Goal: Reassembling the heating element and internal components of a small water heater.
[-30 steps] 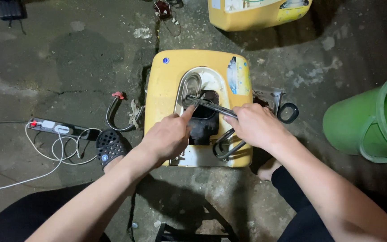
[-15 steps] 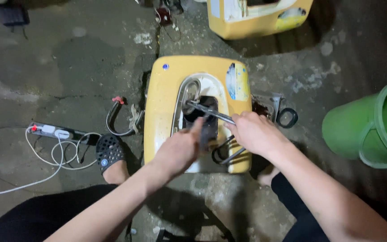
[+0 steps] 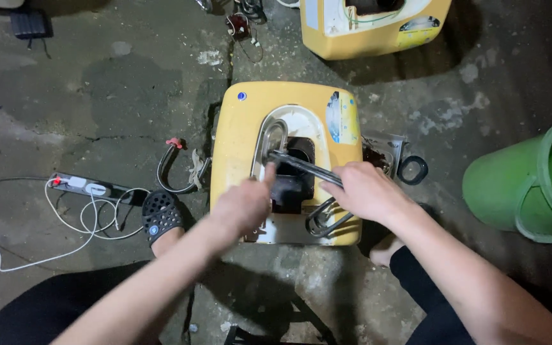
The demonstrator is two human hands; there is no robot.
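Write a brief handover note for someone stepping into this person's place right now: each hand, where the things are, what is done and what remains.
Left hand: finger on the opening of the yellow casing, holding nothing.
Right hand: gripping a metal rod tool that reaches into the opening.
Casing lies flat on the concrete floor; bent metal tube loops stick out by the right hand.
Done: opening exposed.
Left: the dark inner part sits in place.

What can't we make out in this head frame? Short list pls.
- Inside of the dark opening in the yellow casing: head view, too dark, partly covered by the left hand.
- Right hand grip on the metal tool: fingers wrap over its near end.
- Left fingertip contact: motion blur.
- Green bin: cut off by the right edge.
- Second yellow casing: cut off by the top edge.
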